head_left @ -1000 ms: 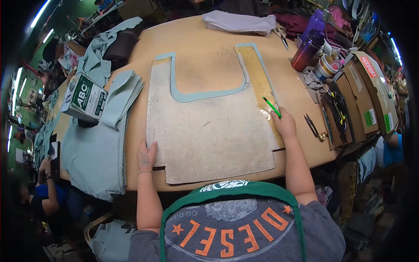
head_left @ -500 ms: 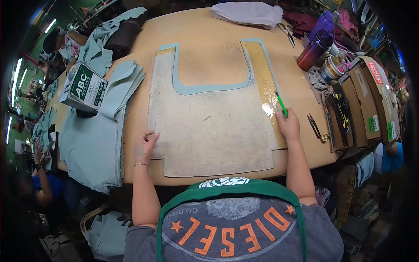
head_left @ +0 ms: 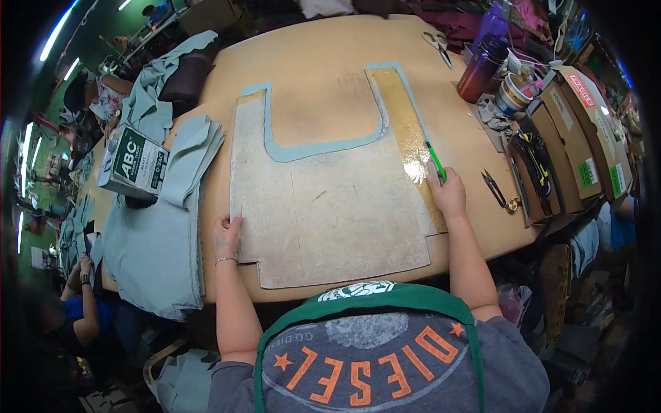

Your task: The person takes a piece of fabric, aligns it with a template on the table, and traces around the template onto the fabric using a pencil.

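Observation:
A large U-shaped pattern board, grey and worn with yellowish tape along its right arm, lies flat in front of me. Pale blue-green fabric shows beneath it, around the inner cutout and along the tops of both arms. My left hand is closed at the board's left edge, thumb by the rim. At the right edge, my right hand holds a green pen, its tip pointing away from me beside the taped strip. Some fingertips of this hand rest over the board's edge.
To the left, stacked blue-green fabric carries an ABC box. Snips, scissors, a tumbler, a tub and cardboard boxes stand or lie at the right. Another person's arm shows at far left.
The view has shifted and tilted slightly. My left hand's thumb, earlier over the board, is now drawn in at its left edge. My right hand keeps the green pen near the same spot.

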Action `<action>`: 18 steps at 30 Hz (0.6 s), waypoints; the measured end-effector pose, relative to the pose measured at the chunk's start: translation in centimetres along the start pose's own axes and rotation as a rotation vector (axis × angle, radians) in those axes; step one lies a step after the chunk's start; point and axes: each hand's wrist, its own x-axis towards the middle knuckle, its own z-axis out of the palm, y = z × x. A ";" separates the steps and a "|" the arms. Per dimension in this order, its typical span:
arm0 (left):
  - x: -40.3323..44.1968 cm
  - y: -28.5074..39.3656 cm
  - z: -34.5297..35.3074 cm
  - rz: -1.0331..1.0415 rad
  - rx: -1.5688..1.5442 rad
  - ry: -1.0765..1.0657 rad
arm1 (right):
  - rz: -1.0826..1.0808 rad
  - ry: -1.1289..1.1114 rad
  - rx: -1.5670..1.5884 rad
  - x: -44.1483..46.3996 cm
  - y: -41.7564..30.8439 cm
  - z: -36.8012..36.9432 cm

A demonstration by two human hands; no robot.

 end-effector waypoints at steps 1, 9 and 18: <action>-0.2 0.6 -0.2 -0.031 -0.075 -0.016 | 0.049 -0.039 0.023 0.3 -0.2 -0.2; -0.3 1.2 0.1 0.160 -0.142 0.027 | 0.034 0.016 0.241 2.3 1.6 -1.1; 0.7 0.0 1.2 0.146 0.217 -0.038 | -0.058 0.102 -0.091 0.7 1.2 0.4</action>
